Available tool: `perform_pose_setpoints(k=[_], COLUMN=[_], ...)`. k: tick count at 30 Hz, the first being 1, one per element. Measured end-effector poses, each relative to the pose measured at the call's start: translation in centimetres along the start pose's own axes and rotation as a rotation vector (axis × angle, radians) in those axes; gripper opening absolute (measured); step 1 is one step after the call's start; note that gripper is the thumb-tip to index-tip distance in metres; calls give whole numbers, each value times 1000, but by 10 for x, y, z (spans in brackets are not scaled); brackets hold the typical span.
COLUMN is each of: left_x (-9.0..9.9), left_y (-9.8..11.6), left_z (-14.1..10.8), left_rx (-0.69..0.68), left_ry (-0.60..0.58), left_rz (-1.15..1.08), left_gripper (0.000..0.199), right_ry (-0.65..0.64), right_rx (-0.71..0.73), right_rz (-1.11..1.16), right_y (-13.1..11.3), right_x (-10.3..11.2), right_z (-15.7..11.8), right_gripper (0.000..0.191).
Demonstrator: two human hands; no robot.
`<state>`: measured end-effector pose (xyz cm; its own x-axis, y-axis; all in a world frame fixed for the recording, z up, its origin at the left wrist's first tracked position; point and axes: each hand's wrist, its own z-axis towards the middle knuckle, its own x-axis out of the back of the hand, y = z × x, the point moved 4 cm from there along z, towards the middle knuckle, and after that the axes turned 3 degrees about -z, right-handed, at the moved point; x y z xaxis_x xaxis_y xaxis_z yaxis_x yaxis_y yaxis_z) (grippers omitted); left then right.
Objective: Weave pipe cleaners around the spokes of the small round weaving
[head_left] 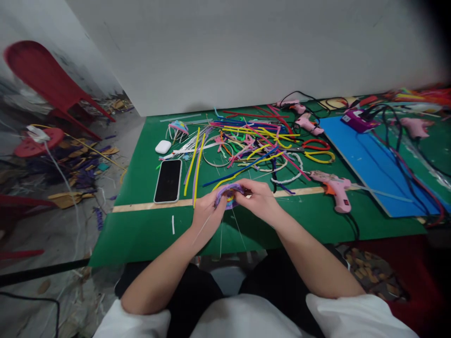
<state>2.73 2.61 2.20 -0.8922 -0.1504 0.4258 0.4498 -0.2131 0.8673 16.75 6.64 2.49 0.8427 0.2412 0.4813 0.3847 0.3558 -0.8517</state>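
Observation:
Both of my hands meet over the near part of the green table, around a small round purple craft piece [229, 191] with some yellow and blue inside. My left hand [207, 210] pinches its left side, fingers closed. On its right side my right hand [259, 201] grips the rim, fingers also closed. Thin clear strands stick out below the piece and past my wrists. Part of it is hidden by my fingers. Just beyond my hands lies a loose pile of coloured pipe cleaners [246, 141].
Left on the green table [141, 239] are a phone [168, 181], a white case [163, 147] and a small umbrella-like craft [178, 129]. Rightward lie scissors [319, 156], a pink glue gun [336, 188], a blue board [373, 173] and black cables. A red chair [45, 75] stands far left.

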Motion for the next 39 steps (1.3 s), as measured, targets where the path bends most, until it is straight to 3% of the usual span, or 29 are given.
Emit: perform_pose_setpoints(k=[7,16,25,30,33,35,36,37,38,39], left_x=[0,0,-3,-6,6,23,36,50,67,83], left_y=[-2,-2,-7,-5,-1,-5,-11,-19,-29,-41], left_z=[3,-1,3,-6,-4,4,11,20,31,42], left_rx=[41,-107,100,-28,-54,-79,-61,-41,-16,29], left_ry=[-78,-102,-179,-137,-280,-473,-511,-486,-369,-177], left_rz=[3,87,-56,26,69,99,114,142,204,328], left_gripper=[28,36,38,39,49,74,76,71,62,55], right_ry=[-19,-18,62,91,67,53,46,37,30,29], right_rx=[33,32,129,164,104,0,-64,-129,-193,-249], right_rz=[9,69,-22,-53,11,92,152,221,291,350], right_y=[2,0,2,-3,1,10,15,21,27,32], right_x=[-1,-1,2,1,3,7,8,9,9,10], right_z=[-1,-2,-2,-5,-4,-3,-2,-1,0,0], right_gripper=[19,22,21,20,18,18,18,19,21,23])
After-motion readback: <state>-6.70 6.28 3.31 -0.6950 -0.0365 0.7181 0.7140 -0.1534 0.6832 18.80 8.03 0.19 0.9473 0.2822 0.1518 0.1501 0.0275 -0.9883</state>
